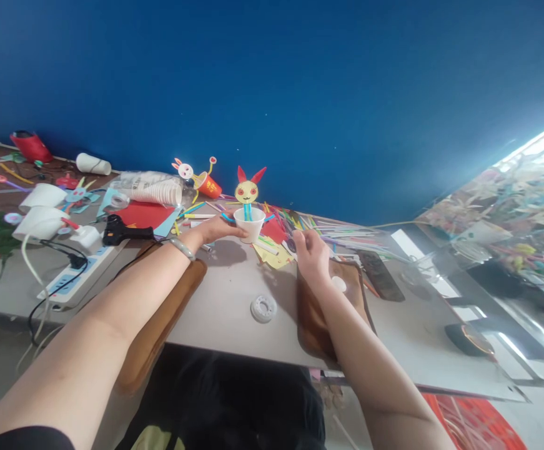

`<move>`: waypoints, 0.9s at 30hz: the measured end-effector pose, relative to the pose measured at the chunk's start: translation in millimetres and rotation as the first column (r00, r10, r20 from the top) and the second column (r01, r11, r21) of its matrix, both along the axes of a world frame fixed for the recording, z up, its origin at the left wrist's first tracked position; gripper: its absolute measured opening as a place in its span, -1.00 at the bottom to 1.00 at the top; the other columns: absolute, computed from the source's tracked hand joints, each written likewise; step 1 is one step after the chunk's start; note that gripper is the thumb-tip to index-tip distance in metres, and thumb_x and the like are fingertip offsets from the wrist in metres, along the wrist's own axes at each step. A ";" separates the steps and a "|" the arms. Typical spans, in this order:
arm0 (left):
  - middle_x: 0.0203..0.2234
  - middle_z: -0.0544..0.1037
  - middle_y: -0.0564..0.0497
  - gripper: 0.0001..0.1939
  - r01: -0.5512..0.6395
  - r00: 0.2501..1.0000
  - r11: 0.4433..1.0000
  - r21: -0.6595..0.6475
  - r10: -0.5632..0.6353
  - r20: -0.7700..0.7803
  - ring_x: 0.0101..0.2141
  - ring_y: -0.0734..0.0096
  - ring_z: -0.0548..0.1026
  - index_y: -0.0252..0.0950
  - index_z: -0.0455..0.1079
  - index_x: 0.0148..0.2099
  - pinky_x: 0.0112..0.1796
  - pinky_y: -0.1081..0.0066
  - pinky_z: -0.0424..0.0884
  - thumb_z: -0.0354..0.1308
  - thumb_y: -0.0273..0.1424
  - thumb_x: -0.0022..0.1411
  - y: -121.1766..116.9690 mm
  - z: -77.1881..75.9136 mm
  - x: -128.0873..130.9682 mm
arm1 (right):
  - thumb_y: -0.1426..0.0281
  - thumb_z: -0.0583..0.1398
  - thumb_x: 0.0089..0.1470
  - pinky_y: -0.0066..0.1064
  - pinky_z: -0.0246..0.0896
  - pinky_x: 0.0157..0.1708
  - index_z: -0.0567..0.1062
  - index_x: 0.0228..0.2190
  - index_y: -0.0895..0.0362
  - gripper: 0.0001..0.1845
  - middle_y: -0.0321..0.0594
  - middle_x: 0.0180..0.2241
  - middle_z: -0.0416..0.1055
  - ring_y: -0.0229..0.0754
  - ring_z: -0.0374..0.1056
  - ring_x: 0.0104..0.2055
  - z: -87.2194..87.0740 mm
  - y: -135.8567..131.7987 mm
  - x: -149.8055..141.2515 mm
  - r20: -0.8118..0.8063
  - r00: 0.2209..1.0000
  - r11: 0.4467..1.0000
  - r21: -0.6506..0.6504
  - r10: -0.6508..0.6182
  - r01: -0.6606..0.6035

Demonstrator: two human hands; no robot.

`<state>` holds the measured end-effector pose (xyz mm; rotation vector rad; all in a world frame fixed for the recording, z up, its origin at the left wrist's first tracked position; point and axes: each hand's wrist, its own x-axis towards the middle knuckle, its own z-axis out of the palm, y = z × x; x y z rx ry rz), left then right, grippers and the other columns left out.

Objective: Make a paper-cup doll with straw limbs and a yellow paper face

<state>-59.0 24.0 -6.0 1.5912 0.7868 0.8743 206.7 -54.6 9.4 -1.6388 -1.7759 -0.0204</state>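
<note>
My left hand (222, 230) is closed around the side of a white paper cup (252, 227), which stands upright. Out of the cup rises a rabbit figure: a round yellow face (246, 192) with red ears on blue straws (248, 212). Short blue straw pieces stick out at both sides of the cup. To the right, my right hand (312, 253) is closed, fingertips pinched together above the table; whether anything is between them is hidden. Below it lies a brown leather-like pad (310, 312). A white tape roll (263, 309) lies on the table between my arms.
Behind my hands are scattered coloured straws (346, 232) and yellow paper (276, 255). At left stand a black glue gun (124, 230), a power strip (77, 275) with cables and stacked paper cups (154, 189). A second rabbit (186, 170) and an orange cup (209, 186) sit by the wall.
</note>
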 end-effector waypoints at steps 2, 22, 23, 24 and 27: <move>0.03 0.57 -0.14 -0.32 0.035 0.999 0.999 0.008 -0.034 -0.028 0.04 0.07 0.48 -0.30 0.47 0.08 0.10 0.11 0.33 0.48 -0.28 -0.14 1.8 -1.4 -0.7 | 0.03 -0.04 0.31 -0.30 0.24 -0.29 0.48 -0.27 0.14 -0.50 -0.07 -0.39 0.53 -0.02 0.46 -0.30 0.3 7.3 5.2 0.184 0.978 0.959 -0.245 -0.099 0.144; 0.04 0.57 -0.12 -0.22 0.157 0.911 0.985 0.068 -0.118 -0.395 0.04 -0.01 0.47 -0.24 0.47 0.12 0.13 0.06 0.31 0.51 -0.25 -0.23 7.5 -12.0 -12.1 | 0.13 0.04 0.27 -0.26 0.32 -0.16 0.58 -0.19 0.13 -0.58 0.03 -0.13 0.57 0.07 0.50 -0.06 -17.8 8.6 10.5 0.544 0.832 0.838 -0.502 0.113 0.215; 0.04 0.57 -0.12 -0.22 0.168 0.904 0.984 0.059 -0.130 -0.407 0.04 -0.01 0.47 -0.24 0.47 0.13 0.13 0.06 0.31 0.50 -0.25 -0.22 6.8 -9.6 -12.9 | 0.14 0.04 0.27 -0.26 0.32 -0.16 0.58 -0.19 0.13 -0.58 0.02 -0.13 0.57 0.07 0.50 -0.06 -17.9 8.2 10.1 0.545 0.830 0.841 -0.499 0.119 0.207; 0.05 0.56 -0.12 -0.21 0.176 0.898 0.983 0.052 -0.139 -0.416 0.05 -0.01 0.47 -0.24 0.46 0.14 0.14 0.07 0.31 0.50 -0.26 -0.21 5.9 -7.1 -13.8 | 0.15 0.05 0.27 -0.27 0.32 -0.16 0.58 -0.19 0.13 -0.59 0.02 -0.12 0.57 0.07 0.49 -0.05 -18.0 7.9 9.8 0.547 0.828 0.844 -0.496 0.122 0.203; 0.07 0.55 -0.11 -0.20 0.195 0.889 0.980 0.029 -0.164 -0.427 0.08 -0.01 0.45 -0.25 0.44 0.16 0.14 0.10 0.29 0.49 -0.27 -0.20 3.4 -0.7 -16.5 | 0.15 0.05 0.27 -0.27 0.32 -0.14 0.58 -0.16 0.14 -0.59 0.03 -0.10 0.56 0.06 0.49 -0.03 -18.4 7.8 9.5 0.553 0.824 0.843 -0.496 0.120 0.210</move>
